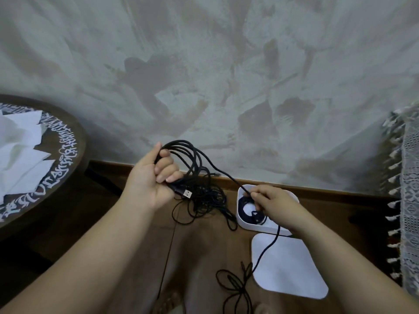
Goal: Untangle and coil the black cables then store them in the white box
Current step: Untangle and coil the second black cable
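My left hand point(151, 176) grips a bundle of black cable loops point(192, 159), held up above the floor, with a USB plug point(186, 194) sticking out below the fingers. More tangled black cable point(204, 205) hangs under the bundle. My right hand point(273, 201) pinches a strand of the same cable over the white box point(240, 219). A coiled black cable point(246, 203) lies inside the box. The strand runs on past the box to loose loops point(235, 284) on the floor near me.
The white box lid point(288, 266) lies flat just in front of the box. A round dark table point(45, 159) with white papers point(20, 150) stands at left. A lace cloth with tassels point(408, 200) hangs at right. A wall with a wooden skirting point(108, 168) is ahead.
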A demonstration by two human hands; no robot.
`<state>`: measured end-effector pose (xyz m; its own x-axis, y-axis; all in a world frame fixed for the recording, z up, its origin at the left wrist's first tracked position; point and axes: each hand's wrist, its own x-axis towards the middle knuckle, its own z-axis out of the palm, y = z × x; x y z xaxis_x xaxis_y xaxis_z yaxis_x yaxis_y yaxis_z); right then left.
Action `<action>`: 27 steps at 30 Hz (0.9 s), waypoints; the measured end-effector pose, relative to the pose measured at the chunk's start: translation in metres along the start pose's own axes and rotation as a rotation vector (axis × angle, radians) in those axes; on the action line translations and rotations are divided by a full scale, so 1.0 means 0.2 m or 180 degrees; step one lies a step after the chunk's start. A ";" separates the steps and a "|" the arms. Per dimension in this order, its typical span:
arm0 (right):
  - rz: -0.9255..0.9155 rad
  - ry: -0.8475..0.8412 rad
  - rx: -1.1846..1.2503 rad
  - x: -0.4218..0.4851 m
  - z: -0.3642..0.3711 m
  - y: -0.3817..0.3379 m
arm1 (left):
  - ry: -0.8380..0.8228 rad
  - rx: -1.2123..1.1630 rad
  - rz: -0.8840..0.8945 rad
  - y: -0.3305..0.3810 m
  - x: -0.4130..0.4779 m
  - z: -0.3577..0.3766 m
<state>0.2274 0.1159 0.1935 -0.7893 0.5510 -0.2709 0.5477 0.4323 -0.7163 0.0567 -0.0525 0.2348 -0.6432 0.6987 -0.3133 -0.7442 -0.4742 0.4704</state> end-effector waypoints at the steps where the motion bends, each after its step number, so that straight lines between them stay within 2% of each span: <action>1: -0.0181 -0.0106 -0.0166 -0.01 0.01 -0.01 | 0.0155 -0.0139 0.0031 0.00 0.01 -0.01; 5: -0.0622 -0.0402 -0.1470 -0.01 0.10 -0.02 | 0.0560 -0.0214 0.0156 0.01 0.08 -0.06; 9: -0.0713 -0.0666 -0.2219 -0.01 0.24 -0.02 | 0.0632 0.0385 0.0411 -0.02 0.08 -0.07; 11: -0.1004 -0.0954 -0.2296 -0.04 0.27 -0.07 | 0.0645 0.1132 0.0701 -0.05 0.06 -0.07; 13: -0.1494 -0.1215 -0.2268 -0.10 0.26 -0.15 | 0.0573 0.2434 0.1098 -0.09 0.03 -0.07; 15: -0.2059 -0.1099 -0.1999 -0.14 0.25 -0.21 | 0.0259 0.3756 0.1218 -0.13 -0.01 -0.06; 16: -0.2358 -0.0851 -0.1840 -0.15 0.23 -0.23 | 0.0006 0.4168 0.1152 -0.16 -0.03 -0.05; 17: -0.2614 -0.0547 -0.1727 -0.16 0.22 -0.24 | -0.0255 0.4391 0.1034 -0.18 -0.05 -0.04; 19: -0.2773 0.0058 -0.1146 -0.15 0.16 -0.23 | -0.0655 0.4614 0.0781 -0.22 -0.07 -0.03; 21: -0.2537 0.0524 -0.0425 -0.14 0.10 -0.21 | -0.1000 0.4568 0.0360 -0.23 -0.09 -0.01; 24: -0.2024 0.0954 0.0356 -0.13 0.07 -0.20 | -0.1202 0.3714 -0.0294 -0.25 -0.12 0.02; 25: -0.1775 0.1036 0.0560 -0.12 0.07 -0.20 | -0.1133 0.3418 -0.0394 -0.26 -0.13 0.04; 27: -0.1198 0.0857 0.1155 -0.12 0.08 -0.22 | -0.1012 0.2980 -0.0552 -0.26 -0.15 0.06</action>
<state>0.2182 0.0722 0.2216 -0.7868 0.5893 0.1834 0.0761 0.3876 -0.9187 0.1165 -0.0411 0.2299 -0.3596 0.8937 -0.2683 -0.2937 0.1646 0.9416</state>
